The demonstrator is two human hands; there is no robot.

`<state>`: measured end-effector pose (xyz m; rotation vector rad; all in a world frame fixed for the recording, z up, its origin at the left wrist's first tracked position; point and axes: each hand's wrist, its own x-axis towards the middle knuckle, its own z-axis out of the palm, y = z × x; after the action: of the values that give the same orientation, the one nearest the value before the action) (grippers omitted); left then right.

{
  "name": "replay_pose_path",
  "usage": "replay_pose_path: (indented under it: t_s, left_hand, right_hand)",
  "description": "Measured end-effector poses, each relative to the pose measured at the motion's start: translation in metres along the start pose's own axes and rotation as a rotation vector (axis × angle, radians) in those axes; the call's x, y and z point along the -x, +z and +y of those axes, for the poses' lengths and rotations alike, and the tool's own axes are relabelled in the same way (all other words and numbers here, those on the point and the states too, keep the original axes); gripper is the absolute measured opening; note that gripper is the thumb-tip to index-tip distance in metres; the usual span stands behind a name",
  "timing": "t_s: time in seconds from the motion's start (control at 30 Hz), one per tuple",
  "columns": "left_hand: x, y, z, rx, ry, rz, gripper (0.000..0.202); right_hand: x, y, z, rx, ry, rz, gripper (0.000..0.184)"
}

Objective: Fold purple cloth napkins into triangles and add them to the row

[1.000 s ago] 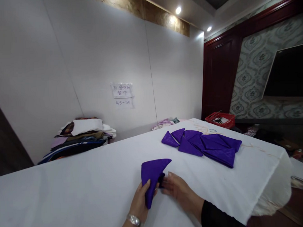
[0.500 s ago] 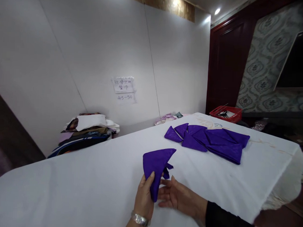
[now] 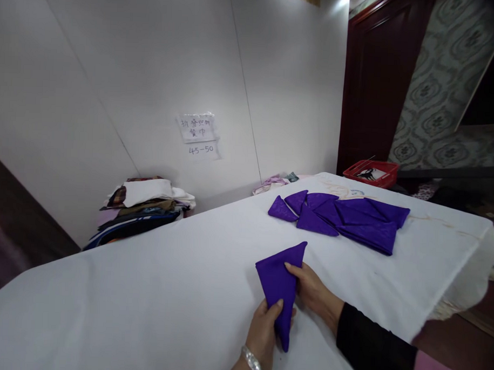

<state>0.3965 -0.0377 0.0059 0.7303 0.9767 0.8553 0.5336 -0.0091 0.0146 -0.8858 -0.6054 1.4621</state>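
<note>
A purple cloth napkin (image 3: pixel 279 280) folded into a long triangle stands on the white tablecloth (image 3: pixel 154 289), just in front of me. My left hand (image 3: pixel 266 328), with a silver bracelet on the wrist, pinches its lower end with thumb on the front. On the napkin's right side rests my right hand (image 3: pixel 314 292), in a black sleeve, with fingers curled round the edge. Farther back on the right lie several folded purple napkins (image 3: pixel 343 218) overlapping in a row.
A pile of mixed folded textiles (image 3: pixel 143 205) sits beyond the table's far left edge by the white wall. Paper notes (image 3: pixel 197 134) hang on that wall. A red basket (image 3: pixel 371 173) stands behind the far right corner, near a dark wooden door.
Both hands have shifted right with the napkin. The loose flap that stuck out at its right side is now tucked away and the triangle looks smooth. The view has tilted downward.
</note>
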Motion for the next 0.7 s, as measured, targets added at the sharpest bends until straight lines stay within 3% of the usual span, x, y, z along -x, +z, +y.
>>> replay_pose_path:
  t_s: [0.1,0.23,0.37,0.5,0.7]
  left_hand:
    - [-0.005,-0.004,0.003,-0.043,0.136,-0.016,0.042]
    - [-0.016,-0.014,0.007,-0.170,0.360,0.086,0.047]
    - [-0.024,-0.018,0.003,-0.255,0.342,0.121,0.045]
    - [-0.023,-0.017,0.000,-0.360,0.346,0.120,0.043]
    - [-0.028,-0.017,-0.010,-0.370,0.409,0.151,0.042]
  right_hand:
    - [-0.005,-0.008,-0.001,0.023,0.023,0.023,0.027]
    - [-0.022,-0.018,-0.017,0.122,0.062,-0.044,0.024]
    - [-0.060,-0.026,-0.049,0.396,0.127,-0.102,0.027]
    - [-0.114,-0.035,-0.076,0.560,0.119,-0.049,0.037]
    - [-0.167,-0.046,-0.080,0.845,-0.022,0.054,0.052]
